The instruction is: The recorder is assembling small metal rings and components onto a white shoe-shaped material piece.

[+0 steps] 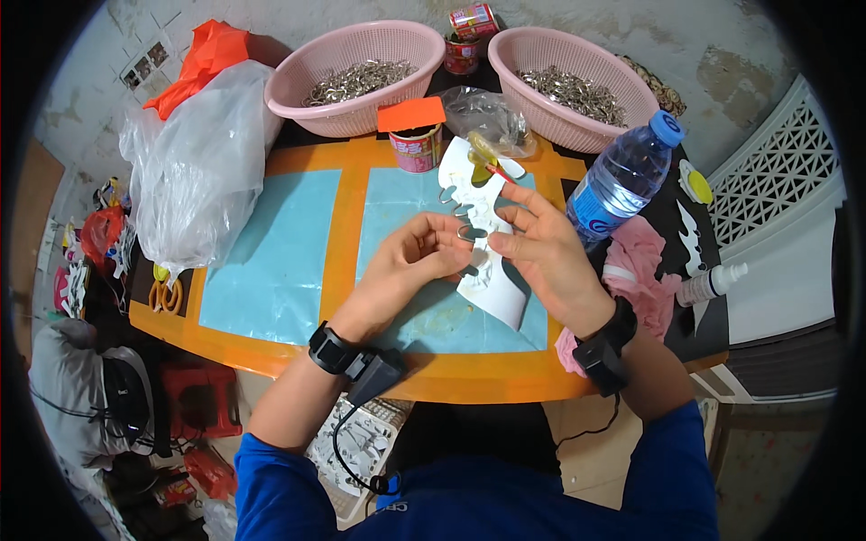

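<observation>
A white sheet piece with scalloped cut-outs [488, 290] is held up over the table, several shiny curved metal pieces along its left edge. My right hand [555, 257] is closed on its right edge, thumb in front. My left hand [422, 257] is closed in a pinch at the left edge, its fingertips at a curved metal piece [471, 233]; the fingers partly hide the contact. Below lies a blue sheet [410, 311] taped to the table. Behind the piece stands an open can [416, 155] with an orange flap on top.
Two pink baskets [287, 99] [651, 104] of small metal pieces stand at the back. A water bottle [622, 176] and pink cloth [642, 270] are at right, with a small white bottle [713, 285]. A clear plastic bag [194, 171] and scissors [166, 296] lie left.
</observation>
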`<state>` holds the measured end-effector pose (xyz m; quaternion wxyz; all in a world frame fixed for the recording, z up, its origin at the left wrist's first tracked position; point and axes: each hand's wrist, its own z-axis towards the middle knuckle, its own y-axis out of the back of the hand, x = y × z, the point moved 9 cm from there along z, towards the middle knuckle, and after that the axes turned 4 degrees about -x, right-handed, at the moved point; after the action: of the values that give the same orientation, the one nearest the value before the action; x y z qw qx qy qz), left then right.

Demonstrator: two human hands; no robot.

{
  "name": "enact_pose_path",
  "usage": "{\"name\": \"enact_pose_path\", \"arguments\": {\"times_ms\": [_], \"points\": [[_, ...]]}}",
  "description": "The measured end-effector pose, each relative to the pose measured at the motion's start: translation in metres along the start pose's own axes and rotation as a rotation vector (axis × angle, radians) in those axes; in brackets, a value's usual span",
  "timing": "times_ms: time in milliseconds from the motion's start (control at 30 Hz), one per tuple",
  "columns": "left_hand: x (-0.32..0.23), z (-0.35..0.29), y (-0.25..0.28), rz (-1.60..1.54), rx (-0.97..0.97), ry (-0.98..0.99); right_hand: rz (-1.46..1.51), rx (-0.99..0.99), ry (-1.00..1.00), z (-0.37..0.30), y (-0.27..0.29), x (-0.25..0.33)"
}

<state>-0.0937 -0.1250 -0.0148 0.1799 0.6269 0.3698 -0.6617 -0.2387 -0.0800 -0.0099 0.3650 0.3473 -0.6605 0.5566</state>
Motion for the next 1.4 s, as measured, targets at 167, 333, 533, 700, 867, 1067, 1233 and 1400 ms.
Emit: {"name": "enact_pose_path", "arguments": {"times_ms": [167, 333, 533, 700, 867, 1067, 1233, 1400], "points": [[0.010, 0.005, -0.006, 0.116, 0.004, 0.034, -0.058, 0.005, 0.064, -0.005, -0.011, -0.001], [0.006, 0.002, -0.004, 0.122, 0.025, -0.027, 0.070, 0.157, -0.055, -0.005, -0.019, -0.009], [0.013, -0.001, -0.008, 0.129, 0.054, 0.009, 0.092, 0.121, -0.178, -0.004, -0.013, -0.022], [0.007, -0.005, -0.013, 0.186, 0.109, 0.072, -0.078, 0.036, -0.086, -0.004, -0.007, -0.014], [-0.009, -0.008, -0.018, 0.073, 0.120, 0.001, -0.029, 0.016, -0.097, -0.006, -0.004, -0.013], [-0.001, 0.000, -0.009, 0.135, 0.011, -0.030, -0.092, 0.019, -0.037, -0.004, -0.005, -0.010], [0.000, 0.001, -0.001, 0.133, -0.057, -0.002, -0.107, -0.060, -0.019, -0.002, 0.003, -0.005], [-0.004, -0.002, 0.004, 0.119, -0.144, -0.040, -0.871, -0.222, 0.945, -0.032, -0.015, 0.067]]}}
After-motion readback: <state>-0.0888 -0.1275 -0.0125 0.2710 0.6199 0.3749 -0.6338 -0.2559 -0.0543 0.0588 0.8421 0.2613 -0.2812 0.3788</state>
